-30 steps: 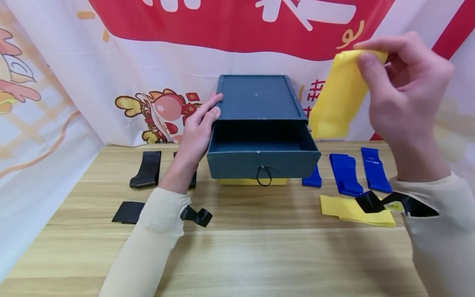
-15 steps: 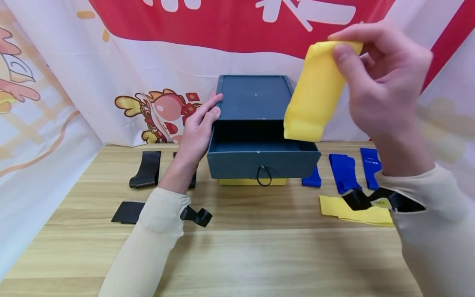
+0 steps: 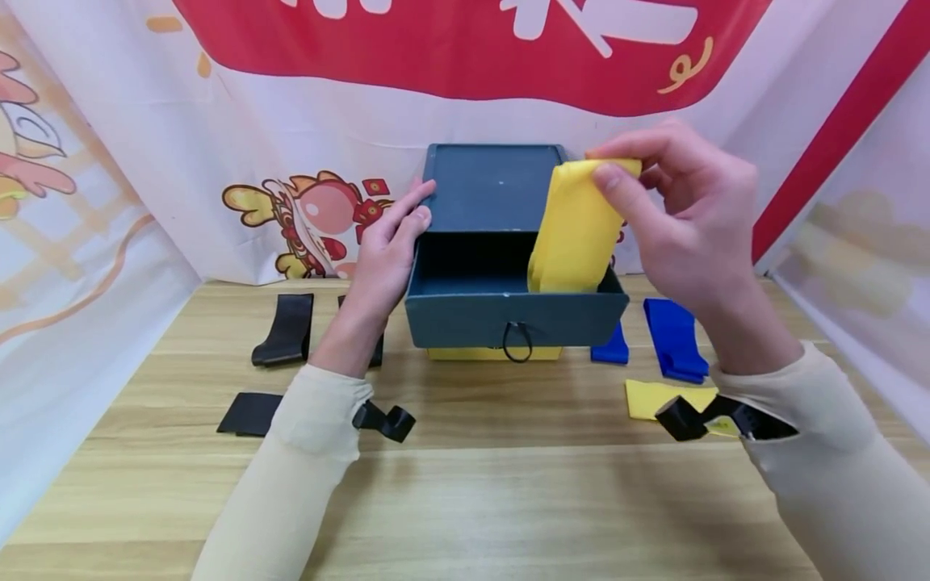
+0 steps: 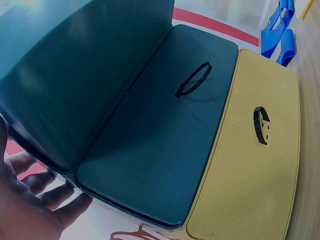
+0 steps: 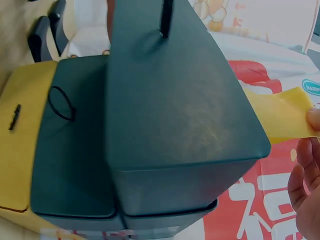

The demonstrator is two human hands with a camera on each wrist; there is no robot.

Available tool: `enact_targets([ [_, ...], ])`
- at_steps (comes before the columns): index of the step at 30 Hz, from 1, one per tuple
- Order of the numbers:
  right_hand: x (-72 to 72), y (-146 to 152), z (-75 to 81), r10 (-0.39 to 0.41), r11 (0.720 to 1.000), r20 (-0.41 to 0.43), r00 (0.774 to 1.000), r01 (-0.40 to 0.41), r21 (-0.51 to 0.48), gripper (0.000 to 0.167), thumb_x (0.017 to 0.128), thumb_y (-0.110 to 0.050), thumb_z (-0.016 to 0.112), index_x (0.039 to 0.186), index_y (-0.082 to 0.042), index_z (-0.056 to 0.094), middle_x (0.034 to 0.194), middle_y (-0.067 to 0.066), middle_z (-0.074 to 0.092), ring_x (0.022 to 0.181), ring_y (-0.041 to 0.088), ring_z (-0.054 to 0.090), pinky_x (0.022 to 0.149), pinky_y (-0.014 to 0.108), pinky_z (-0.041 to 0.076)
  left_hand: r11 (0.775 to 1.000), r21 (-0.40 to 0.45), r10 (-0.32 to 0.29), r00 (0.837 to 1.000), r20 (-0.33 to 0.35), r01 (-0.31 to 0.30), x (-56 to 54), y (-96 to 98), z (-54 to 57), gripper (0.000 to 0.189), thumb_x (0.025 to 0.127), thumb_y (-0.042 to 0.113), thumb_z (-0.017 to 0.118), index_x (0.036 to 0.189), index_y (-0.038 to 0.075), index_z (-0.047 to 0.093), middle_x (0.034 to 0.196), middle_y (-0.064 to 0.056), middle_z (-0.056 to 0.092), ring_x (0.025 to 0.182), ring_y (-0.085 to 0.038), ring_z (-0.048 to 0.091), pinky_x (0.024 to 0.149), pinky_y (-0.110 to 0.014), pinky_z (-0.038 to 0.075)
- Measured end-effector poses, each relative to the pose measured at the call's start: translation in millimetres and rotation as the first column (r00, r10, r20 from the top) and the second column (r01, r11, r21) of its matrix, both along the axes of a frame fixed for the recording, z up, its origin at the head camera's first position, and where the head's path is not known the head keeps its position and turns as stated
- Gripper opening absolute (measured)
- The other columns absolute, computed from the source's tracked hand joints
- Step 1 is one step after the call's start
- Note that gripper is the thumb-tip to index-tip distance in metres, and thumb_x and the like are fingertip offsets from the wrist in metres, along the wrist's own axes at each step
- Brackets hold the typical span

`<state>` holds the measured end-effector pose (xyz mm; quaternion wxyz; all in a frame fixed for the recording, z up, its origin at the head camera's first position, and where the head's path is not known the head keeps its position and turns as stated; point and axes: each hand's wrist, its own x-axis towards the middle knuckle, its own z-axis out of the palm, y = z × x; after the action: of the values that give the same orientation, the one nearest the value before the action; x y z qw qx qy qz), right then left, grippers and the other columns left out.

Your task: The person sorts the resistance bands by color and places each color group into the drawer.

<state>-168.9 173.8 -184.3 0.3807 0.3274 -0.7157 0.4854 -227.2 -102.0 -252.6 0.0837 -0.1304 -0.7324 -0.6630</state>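
A dark teal drawer unit (image 3: 479, 190) stands at the back of the table, its top drawer (image 3: 458, 321) pulled out. My left hand (image 3: 387, 254) rests against the unit's left side with fingers extended. From above, my right hand (image 3: 690, 214) pinches the upper end of a folded yellow resistance band (image 3: 577, 230) between thumb and fingers. The band hangs with its lower end inside the right part of the drawer, behind the front panel. In the right wrist view, part of the band (image 5: 282, 115) shows beyond the drawer. Below, a second teal drawer (image 4: 155, 130) and a yellow one (image 4: 245, 165) are closed.
Black bands (image 3: 286, 329) lie left of the unit, one partly behind my left arm. On the right are blue bands (image 3: 676, 339) and another yellow band (image 3: 647, 399), partly covered by my right wrist. A printed cloth (image 3: 327, 121) hangs close behind the unit.
My right hand has carried the yellow band leftward and lowered it, from right of the unit into the open top drawer. The left hand has stayed on the unit's side.
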Motion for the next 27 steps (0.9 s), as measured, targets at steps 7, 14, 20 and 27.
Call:
enact_targets([
  [7,9.7,3.4,-6.1,0.054,0.999,0.075,0.996,-0.053,-0.01,0.02,0.097,0.0,0.07,0.115,0.003,0.077,0.11,0.002,0.074,0.094,0.021,0.065,0.078,0.023,0.055,1.0,0.004,-0.001,1.0,-0.002,0.001,0.6,-0.9,0.3,0.045,0.113,0.033,0.049,0.158,0.027,0.053,0.171,0.018,0.035,0.161,0.0,0.027,0.135,-0.034,0.024],
  [14,14.4,7.6,-11.2,0.083,0.997,0.125,0.989,-0.083,-0.007,0.02,0.097,0.001,0.07,0.116,0.001,0.077,0.113,0.005,0.074,0.097,0.022,0.065,0.08,0.021,0.056,1.0,0.005,0.006,1.0,0.002,-0.006,-0.9,-0.6,-0.6,0.045,0.113,0.033,0.049,0.158,0.028,0.053,0.171,0.019,0.036,0.16,0.001,0.028,0.134,-0.033,0.025],
  [20,9.3,7.8,-17.1,0.036,0.998,0.153,0.988,-0.044,0.054,0.021,0.098,0.003,0.069,0.117,0.001,0.077,0.114,0.006,0.074,0.099,0.024,0.067,0.082,0.021,0.056,1.0,-0.003,0.015,1.0,0.005,-0.015,-2.6,0.2,-1.8,0.045,0.113,0.034,0.049,0.157,0.03,0.053,0.17,0.02,0.037,0.16,0.001,0.029,0.134,-0.035,0.025],
  [27,0.5,7.8,-21.8,-0.034,0.991,0.212,0.977,0.005,0.136,0.021,0.098,0.001,0.07,0.118,0.003,0.076,0.113,-0.005,0.069,0.102,0.019,0.063,0.079,0.019,0.055,1.0,-0.007,0.012,1.0,0.007,-0.012,-2.1,-0.5,-2.4,0.046,0.113,0.035,0.049,0.158,0.03,0.053,0.17,0.021,0.036,0.16,0.001,0.028,0.135,-0.037,0.024],
])
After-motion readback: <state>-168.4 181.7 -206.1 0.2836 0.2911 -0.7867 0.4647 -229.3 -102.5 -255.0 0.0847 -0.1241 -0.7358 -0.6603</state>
